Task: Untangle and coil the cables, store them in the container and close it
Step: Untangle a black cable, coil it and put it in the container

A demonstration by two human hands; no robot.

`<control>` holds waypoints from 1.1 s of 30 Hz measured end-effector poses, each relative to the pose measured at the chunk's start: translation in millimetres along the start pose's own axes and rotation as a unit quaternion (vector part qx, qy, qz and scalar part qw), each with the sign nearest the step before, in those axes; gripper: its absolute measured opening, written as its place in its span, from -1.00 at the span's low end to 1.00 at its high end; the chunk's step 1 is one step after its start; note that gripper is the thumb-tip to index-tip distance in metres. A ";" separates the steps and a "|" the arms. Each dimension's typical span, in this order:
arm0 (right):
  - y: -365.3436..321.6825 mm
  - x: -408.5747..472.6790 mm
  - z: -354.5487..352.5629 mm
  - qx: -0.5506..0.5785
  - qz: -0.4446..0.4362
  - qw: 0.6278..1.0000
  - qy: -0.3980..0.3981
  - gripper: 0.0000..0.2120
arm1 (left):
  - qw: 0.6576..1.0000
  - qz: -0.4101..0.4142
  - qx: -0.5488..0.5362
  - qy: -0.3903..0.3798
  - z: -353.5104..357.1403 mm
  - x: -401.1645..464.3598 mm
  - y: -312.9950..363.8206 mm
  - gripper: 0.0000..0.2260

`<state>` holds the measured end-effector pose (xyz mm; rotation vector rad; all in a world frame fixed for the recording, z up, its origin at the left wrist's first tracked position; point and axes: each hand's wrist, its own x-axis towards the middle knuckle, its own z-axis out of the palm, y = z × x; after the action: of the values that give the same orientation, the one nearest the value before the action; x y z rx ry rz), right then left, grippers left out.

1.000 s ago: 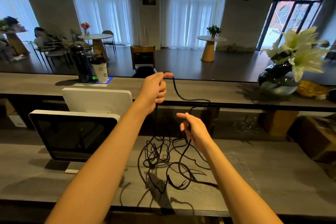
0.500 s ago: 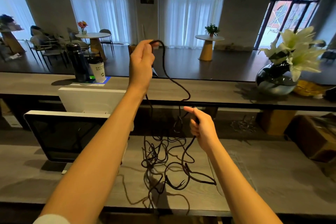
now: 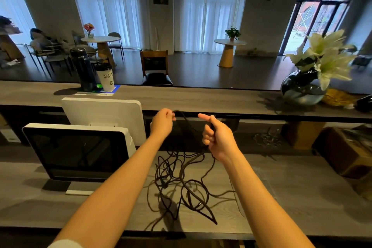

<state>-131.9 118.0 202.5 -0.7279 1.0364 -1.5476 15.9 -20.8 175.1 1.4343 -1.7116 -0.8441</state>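
A tangle of thin black cables [image 3: 181, 183] lies on the grey wooden counter [image 3: 281, 197] in front of me. My left hand [image 3: 162, 123] is raised above the tangle and pinches one black cable strand at its fingertips. My right hand [image 3: 216, 135] is beside it, fingers curled round the same cable, index finger pointing left. The strand runs from the left hand down past the right hand into the tangle. No container is in view.
A white-framed screen [image 3: 78, 151] with a second panel [image 3: 104, 115] behind it stands at the left. On the raised ledge sit a dark bottle [image 3: 83, 70], a paper cup [image 3: 106, 78] and a flower vase [image 3: 304, 88]. Cardboard boxes [image 3: 346, 153] are at the right.
My left hand has dropped from high above the ledge down to the level of my right hand, bringing the held cable with it. The right hand has risen slightly.
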 end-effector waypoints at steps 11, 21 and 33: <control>9.2 28.7 1.6 0.253 -0.026 0.961 0.111 -0.69 | 0.933 -0.207 -0.205 -0.210 13.9 -62.1 -9.1 -0.44; 42.8 25.7 -41.6 0.107 0.014 0.972 0.211 -0.64 | 0.888 -0.089 -0.391 -0.223 -10.1 -113.8 -10.0 -0.77; 68.4 -26.4 -23.5 -0.278 -0.126 0.952 0.024 -0.66 | 0.948 -0.015 -0.056 -0.314 -14.2 -124.2 14.3 -0.64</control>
<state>-116.5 146.8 132.7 -1.2528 1.4878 -1.4968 33.9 103.6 179.2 1.1852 -2.0515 -1.5078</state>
